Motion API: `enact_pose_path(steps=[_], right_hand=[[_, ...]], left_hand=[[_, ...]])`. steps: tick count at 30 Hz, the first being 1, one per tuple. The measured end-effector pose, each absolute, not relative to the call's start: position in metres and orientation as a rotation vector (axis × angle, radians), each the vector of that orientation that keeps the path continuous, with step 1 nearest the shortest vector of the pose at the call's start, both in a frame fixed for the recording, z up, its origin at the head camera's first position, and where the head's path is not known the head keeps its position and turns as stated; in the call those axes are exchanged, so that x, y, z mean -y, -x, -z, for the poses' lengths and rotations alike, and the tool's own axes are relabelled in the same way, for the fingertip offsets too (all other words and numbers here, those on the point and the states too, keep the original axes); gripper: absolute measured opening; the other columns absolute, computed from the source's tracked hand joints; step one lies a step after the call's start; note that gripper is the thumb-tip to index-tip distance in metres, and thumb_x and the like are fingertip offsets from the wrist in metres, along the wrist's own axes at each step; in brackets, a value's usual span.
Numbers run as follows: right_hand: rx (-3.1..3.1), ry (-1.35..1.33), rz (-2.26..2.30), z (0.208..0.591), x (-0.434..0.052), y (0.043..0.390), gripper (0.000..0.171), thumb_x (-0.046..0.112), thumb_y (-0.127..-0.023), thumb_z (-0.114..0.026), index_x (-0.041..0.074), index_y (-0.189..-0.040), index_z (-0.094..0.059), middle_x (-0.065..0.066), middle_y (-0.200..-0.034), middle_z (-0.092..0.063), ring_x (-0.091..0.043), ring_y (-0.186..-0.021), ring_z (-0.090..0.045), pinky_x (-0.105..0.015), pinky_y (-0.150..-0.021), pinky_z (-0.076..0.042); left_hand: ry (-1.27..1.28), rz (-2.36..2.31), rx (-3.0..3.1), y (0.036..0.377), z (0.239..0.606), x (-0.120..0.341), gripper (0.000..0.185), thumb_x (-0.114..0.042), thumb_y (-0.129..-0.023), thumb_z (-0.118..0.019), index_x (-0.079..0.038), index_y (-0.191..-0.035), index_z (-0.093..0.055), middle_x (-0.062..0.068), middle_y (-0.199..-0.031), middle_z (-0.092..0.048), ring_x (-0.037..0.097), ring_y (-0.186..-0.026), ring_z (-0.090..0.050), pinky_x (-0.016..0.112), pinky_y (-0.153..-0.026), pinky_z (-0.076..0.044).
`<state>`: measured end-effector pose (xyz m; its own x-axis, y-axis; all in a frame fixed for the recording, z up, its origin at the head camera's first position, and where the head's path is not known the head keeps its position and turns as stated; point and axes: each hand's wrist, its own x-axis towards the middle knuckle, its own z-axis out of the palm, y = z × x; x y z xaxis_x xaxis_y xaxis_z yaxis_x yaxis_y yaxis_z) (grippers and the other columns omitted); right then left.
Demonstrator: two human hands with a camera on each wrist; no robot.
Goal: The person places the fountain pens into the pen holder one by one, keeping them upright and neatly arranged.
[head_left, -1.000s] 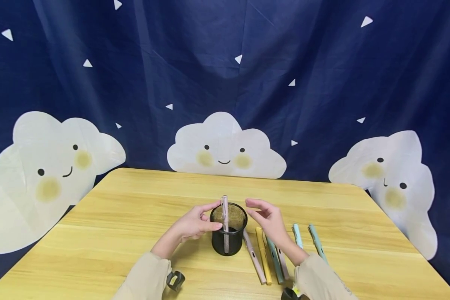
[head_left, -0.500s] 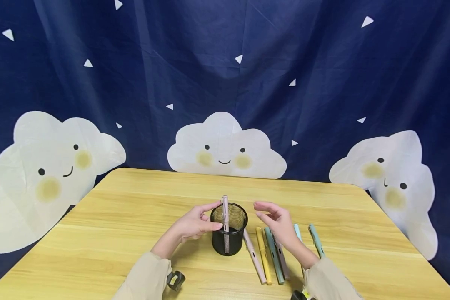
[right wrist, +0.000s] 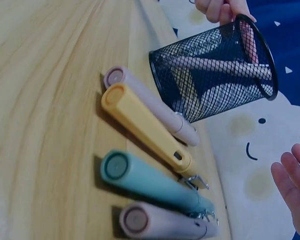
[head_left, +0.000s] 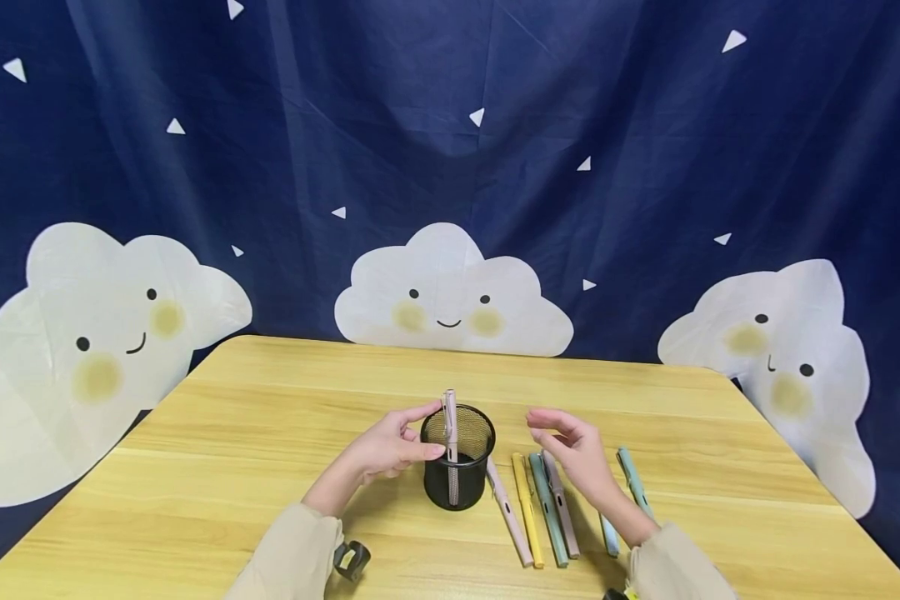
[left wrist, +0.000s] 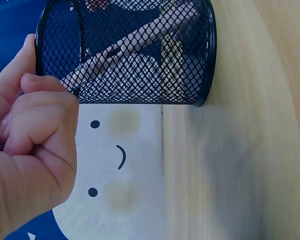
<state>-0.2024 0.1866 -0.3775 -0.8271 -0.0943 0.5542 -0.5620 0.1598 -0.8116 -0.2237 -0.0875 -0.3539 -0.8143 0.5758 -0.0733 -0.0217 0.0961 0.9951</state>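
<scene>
Fingers of the right hand [head_left: 581, 458] are loosely curved, tips and thumb apart, holding nothing — raised over the worktop [head_left: 307, 383], right of the cup [head_left: 476, 485]. Left hand [head_left: 388, 446] grips the cup's rim, beside the inner pen [head_left: 451, 421]. Below the right fingers, the nearer set, lie the mauve pen [head_left: 561, 507] and green pen [head_left: 548, 510] — long axes pointing away from the person, clip ends far.

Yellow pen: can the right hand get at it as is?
Probably yes: the right hand is empty and nearby; nothing covers the yellow pen, though a pink pen and teal pen flank it.
</scene>
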Motion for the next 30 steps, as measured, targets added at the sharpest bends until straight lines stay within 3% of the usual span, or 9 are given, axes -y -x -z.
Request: enact_pose_path(steps=[6,13,25,30], right_hand=[[2.059,-0.621,-1.717,0.38,-0.195,0.2,0.019,-0.011,-0.08,-0.058,-0.017,-0.098,-0.057,-0.028,-0.095,-0.059,-0.009,-0.086,-0.061,-0.02,-0.071,-0.049],[2.048,-0.595,-1.768,0.377,-0.207,0.196,0.02,-0.009,-0.082,-0.057,-0.019,-0.099,-0.056,-0.008,-0.096,-0.065,-0.01,-0.087,-0.061,-0.021,-0.072,-0.049],[1.969,-0.599,-1.81,0.38,-0.221,0.193,0.018,-0.014,-0.08,-0.056,-0.022,-0.096,-0.054,-0.005,-0.093,-0.065,-0.01,-0.085,-0.061,-0.021,-0.07,-0.05],[1.926,-0.648,-1.835,0.387,-0.231,0.195,0.016,-0.012,-0.081,-0.056,-0.017,-0.096,-0.057,-0.008,-0.094,-0.065,-0.011,-0.085,-0.061,-0.022,-0.069,-0.05]], left_hand=[[-0.541,-1.763,-1.938,0.224,0.355,0.088,0.073,-0.011,-0.08,-0.067,-0.007,-0.141,-0.026,-0.005,-0.05,-0.028,0.006,-0.037,-0.021,0.018,-0.035,-0.017],[-0.543,-1.769,-1.93,0.224,0.355,0.088,0.073,-0.01,-0.081,-0.066,-0.006,-0.141,-0.025,-0.005,-0.05,-0.028,0.006,-0.037,-0.021,0.017,-0.035,-0.016],[-0.538,-1.772,-1.926,0.224,0.355,0.088,0.073,-0.01,-0.081,-0.066,-0.007,-0.141,-0.025,-0.005,-0.05,-0.028,0.006,-0.037,-0.021,0.018,-0.036,-0.016],[-0.545,-1.775,-1.92,0.224,0.355,0.088,0.073,-0.01,-0.081,-0.066,-0.007,-0.141,-0.025,-0.005,-0.05,-0.028,0.006,-0.037,-0.021,0.018,-0.036,-0.016]])
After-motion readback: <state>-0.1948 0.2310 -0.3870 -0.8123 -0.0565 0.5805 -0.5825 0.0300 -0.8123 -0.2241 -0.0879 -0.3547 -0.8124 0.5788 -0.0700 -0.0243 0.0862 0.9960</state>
